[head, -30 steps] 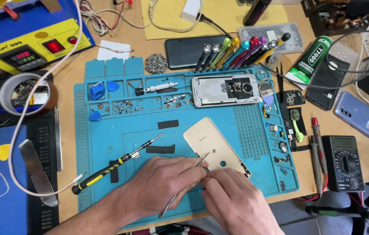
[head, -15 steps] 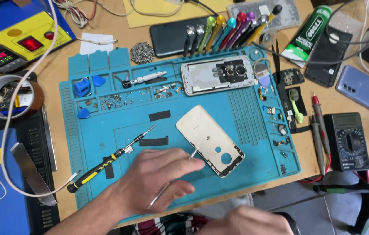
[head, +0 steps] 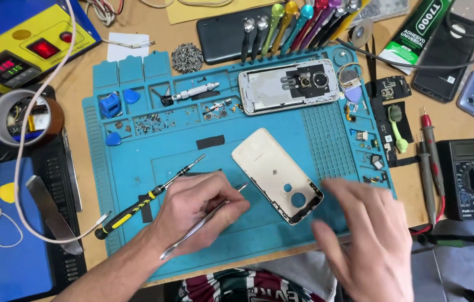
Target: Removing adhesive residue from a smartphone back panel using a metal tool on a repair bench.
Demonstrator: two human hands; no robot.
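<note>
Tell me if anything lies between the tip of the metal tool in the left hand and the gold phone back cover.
Nothing visible does. The left hand holds the thin metal tool, and only bare blue mat shows between its tip and the gold back cover. The right hand, blurred, is on the cover's other side, not in between.

Bright, even overhead light, mostly sharp

Soft short shadows sit under the left hand (head: pixel 195 210); the right hand (head: pixel 368 237), beside that grip, smears with motion blur, and mild glare whitens the cream back cover (head: pixel 273 170).
</note>
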